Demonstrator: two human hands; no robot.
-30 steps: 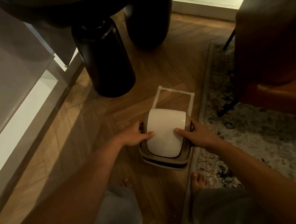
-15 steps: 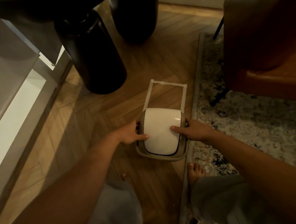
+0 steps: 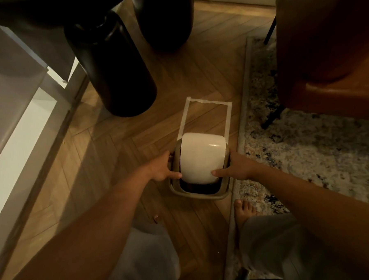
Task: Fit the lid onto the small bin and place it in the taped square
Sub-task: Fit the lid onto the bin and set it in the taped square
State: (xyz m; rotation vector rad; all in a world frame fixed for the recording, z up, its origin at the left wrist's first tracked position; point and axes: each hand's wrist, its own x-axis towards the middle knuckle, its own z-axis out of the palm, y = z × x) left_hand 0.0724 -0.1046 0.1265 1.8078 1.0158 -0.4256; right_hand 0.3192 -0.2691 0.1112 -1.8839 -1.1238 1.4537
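The small bin has a beige rim and a white swing lid on top. The lid is tilted, so a dark gap shows at its near edge. My left hand grips the bin's left side with its thumb on the lid. My right hand grips the right side the same way. The bin sits over the near end of the taped square on the wooden floor; the square's far part is bare.
Two thick black table legs stand behind the square. A patterned rug lies to the right, with a brown leather chair on it. A grey-white cabinet runs along the left. My bare foot is near the bin.
The bin has shifted slightly away from me, toward the taped square. The white lid has swung, opening a dark gap at its near edge. Both hands kept their hold.
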